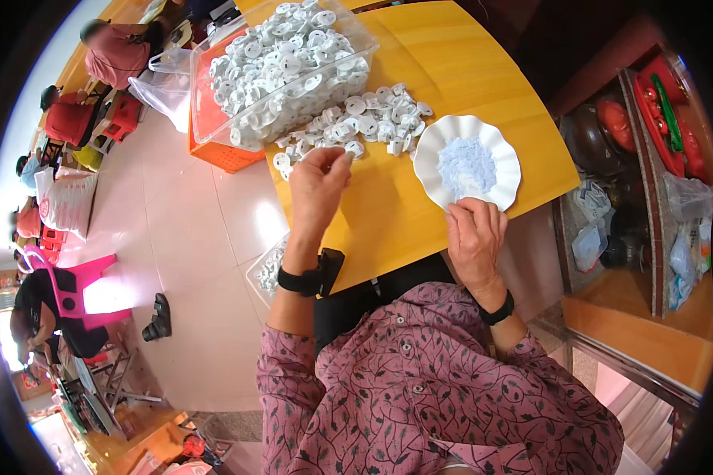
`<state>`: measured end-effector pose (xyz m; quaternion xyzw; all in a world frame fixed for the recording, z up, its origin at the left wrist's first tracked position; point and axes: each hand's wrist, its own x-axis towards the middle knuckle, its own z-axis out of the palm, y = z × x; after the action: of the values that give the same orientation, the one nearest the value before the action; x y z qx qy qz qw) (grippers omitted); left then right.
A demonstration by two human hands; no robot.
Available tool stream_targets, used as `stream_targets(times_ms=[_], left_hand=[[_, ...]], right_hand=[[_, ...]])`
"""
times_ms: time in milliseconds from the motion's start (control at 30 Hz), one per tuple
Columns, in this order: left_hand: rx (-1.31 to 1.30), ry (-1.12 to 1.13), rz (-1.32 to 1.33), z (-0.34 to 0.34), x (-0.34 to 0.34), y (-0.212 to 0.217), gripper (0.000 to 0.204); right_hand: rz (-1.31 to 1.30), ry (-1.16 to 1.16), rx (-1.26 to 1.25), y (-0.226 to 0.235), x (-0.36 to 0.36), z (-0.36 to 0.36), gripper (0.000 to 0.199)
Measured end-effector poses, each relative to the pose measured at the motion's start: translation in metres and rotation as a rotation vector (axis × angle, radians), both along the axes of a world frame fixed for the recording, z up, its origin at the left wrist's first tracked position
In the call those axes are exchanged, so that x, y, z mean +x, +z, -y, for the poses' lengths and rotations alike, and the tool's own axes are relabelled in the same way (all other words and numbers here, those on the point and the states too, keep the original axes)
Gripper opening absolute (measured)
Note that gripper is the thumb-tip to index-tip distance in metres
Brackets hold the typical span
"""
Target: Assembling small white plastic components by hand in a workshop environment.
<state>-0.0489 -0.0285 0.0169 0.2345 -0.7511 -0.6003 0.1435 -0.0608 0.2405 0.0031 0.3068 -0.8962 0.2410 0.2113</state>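
The left hand (318,184) hovers over the yellow table (451,55), fingers pinched narrow on a small white disc (347,155) at the near end of the loose discs (356,123). The right hand (475,237) rests at the near rim of the plate (499,154), fingertips curled together on the rim; whether they pinch one of the tiny white bits (467,165) heaped on the plate I cannot tell.

The step in hand looks like an assembly: a disc picked from the loose discs, a bit fetched from the plate. The next move would seem to call for bringing both hands together left of the plate, over bare table, and seating the bit squarely in the disc.

Left of the plate the loose discs spread back to a clear bin (293,59) heaped with more of them, which overhangs the table's far left corner above an orange crate (218,146). The table's near edge runs just under both wrists, so the free room is a narrow strip between that edge and the plate. A smaller clear tub (269,269) with discs sits below that edge, by the left wrist. Right of the plate the table ends soon, and beyond it stand shelves (650,237) crowded with bags and red goods. Far left of the plate, other people sit on pink stools.
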Motion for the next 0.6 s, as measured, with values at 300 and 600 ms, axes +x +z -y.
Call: stream_targets(times_ms=[300, 600], left_hand=[[-0.675, -0.045, 0.022, -0.018, -0.015, -0.014, 0.032], [-0.723, -0.122, 0.096, -0.028, 0.003, -0.018, 0.028]], right_hand=[[0.012, -0.015, -0.047, -0.004, -0.002, 0.003, 0.016], [0.033, 0.015, -0.223, -0.006, -0.003, -0.005, 0.01]])
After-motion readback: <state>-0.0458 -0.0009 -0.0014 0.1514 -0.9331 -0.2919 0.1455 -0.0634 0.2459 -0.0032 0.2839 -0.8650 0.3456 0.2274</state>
